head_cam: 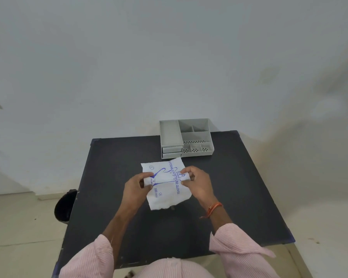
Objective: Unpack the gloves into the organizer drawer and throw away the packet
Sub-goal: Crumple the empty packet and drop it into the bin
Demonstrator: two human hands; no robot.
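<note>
A white glove packet [165,189] with blue print reading "disposable gloves" lies flat near the middle of the dark table [239,187]. Both hands pinch a raised fold across its middle. My left hand [136,187] grips the fold's left end, and my right hand [197,182] grips the right end. The grey organizer [186,138] stands at the table's far edge, just beyond the packet. Its two small drawers [171,152] at the front left look closed. No loose gloves are visible.
A black bin [65,205] stands on the floor by the table's left edge. A pale wall rises right behind the organizer. Bare tabletop lies to the left, right and front of the packet.
</note>
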